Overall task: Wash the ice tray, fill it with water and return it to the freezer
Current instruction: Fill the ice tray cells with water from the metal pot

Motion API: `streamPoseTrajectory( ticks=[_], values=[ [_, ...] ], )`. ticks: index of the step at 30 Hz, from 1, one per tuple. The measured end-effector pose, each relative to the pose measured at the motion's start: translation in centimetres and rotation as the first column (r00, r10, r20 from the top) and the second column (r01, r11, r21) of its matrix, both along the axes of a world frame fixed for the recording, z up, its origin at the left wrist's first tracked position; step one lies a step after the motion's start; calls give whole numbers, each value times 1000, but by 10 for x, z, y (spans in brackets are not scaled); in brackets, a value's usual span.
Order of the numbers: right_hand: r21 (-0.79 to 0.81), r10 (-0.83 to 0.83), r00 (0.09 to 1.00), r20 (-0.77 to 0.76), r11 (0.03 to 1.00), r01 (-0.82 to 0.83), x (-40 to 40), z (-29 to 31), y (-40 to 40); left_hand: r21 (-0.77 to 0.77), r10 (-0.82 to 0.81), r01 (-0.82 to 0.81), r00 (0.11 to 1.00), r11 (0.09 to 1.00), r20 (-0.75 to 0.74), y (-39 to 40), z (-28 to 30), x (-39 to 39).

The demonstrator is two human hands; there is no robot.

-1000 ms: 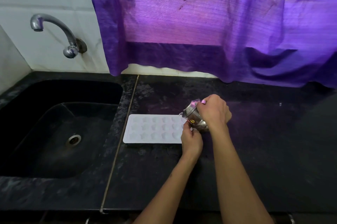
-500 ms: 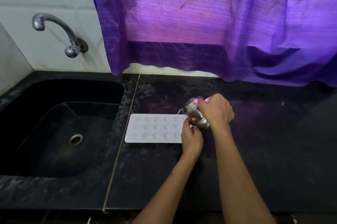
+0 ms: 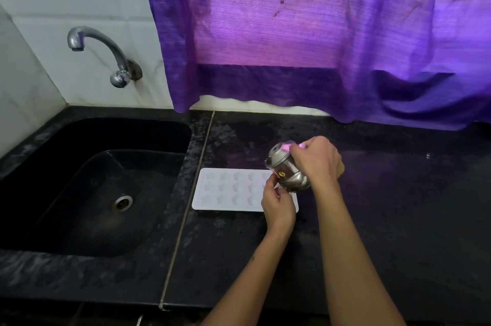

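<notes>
1. Both hands are met at the right end of the ice tray [image 3: 231, 190]: the right hand [image 3: 317, 161] is wrapped round a small steel pot [image 3: 288, 170], which is held tilted over that end, while the left hand [image 3: 279, 207] is set on the tray's right end with its fingers curled near the pot's lower side; whether the tray or the pot is pinched cannot be told.
2. The white tray, with star-shaped cells, is laid flat on the black counter [image 3: 385, 219], just right of the sink [image 3: 87, 187].
3. The filling step is judged to be in hand, water being poured from the pot rather than from the tap [image 3: 106, 54].
4. A slow, steady tilt and a move along the rows are called for next, so that cells are not flooded.
5. No stream of water can be made out, nor the level in any cell; the tray's right end is hidden by the hands, and no freezer is seen.
</notes>
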State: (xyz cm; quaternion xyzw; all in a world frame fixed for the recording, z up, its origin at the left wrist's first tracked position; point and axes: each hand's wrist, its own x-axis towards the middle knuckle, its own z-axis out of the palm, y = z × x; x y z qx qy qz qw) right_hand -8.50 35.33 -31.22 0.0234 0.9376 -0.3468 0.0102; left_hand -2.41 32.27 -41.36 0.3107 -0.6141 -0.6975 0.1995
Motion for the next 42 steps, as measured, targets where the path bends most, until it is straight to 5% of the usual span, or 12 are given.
streamPoseTrajectory(
  ticks=[24,42],
  values=[
    [142,90,993,-76,987,-78,11,6,-16,61,27,-27,1000,998,7,-2,-3,-5],
    [-32,-2,1000,-9,999,2,4,3,-6,-21,39,-39,999,999,-7,-7,6,4]
  ],
)
